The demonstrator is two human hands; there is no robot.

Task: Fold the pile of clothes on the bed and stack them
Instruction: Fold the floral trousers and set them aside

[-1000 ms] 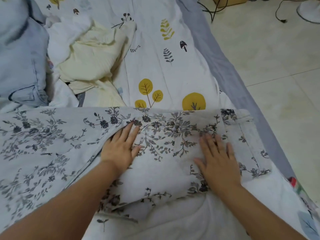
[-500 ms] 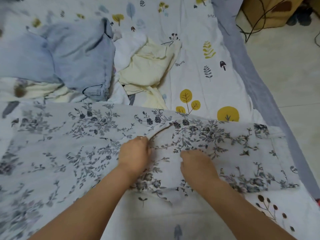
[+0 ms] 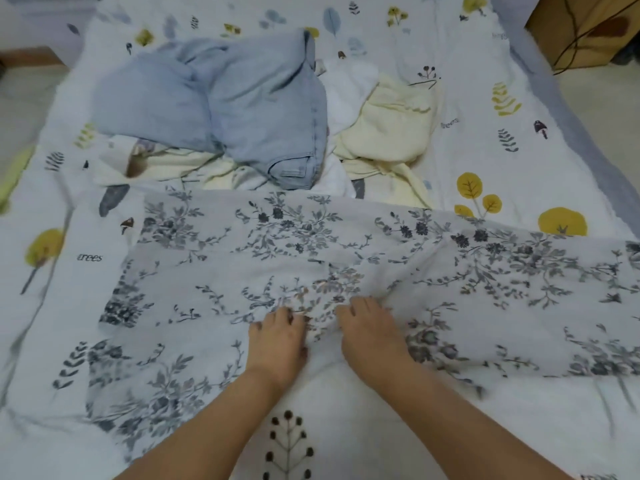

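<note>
The left hand [image 3: 278, 342] lies knuckles-up at lower centre of the frame, its fingers curled down into the floral garment [image 3: 346, 258] and pinching a bunch of the cloth; the right hand [image 3: 372, 336] sits just beside it to the right, fingers likewise curled and gripping the same gathered fabric, so that a small puckered ridge of cloth rises between the two hands; both bare forearms run down to the bottom edge of the frame. The floral garment, pale grey with dark leaf-and-flower sprigs, spreads flat across the middle of the frame from the left third to the right edge, its far hem straight and its near part rumpled around the hands; it rests on the bedsheet [image 3: 485, 81], white with printed yellow trees, feathers, mushrooms and the word "trees". Above the garment, at upper centre, lies the unfolded pile; light blue jeans [image 3: 249, 109] are heaped on top, waistband and pocket toward the viewer; a cream garment [image 3: 391, 129] is crumpled just to their right, with white cloth [image 3: 343, 95] showing between them; a cream-and-white piece [image 3: 156, 164] pokes out under the jeans at their left. A grey border of the bedding runs down the right side; a brown cardboard box [image 3: 585, 29] with dark cables stands at upper right.
</note>
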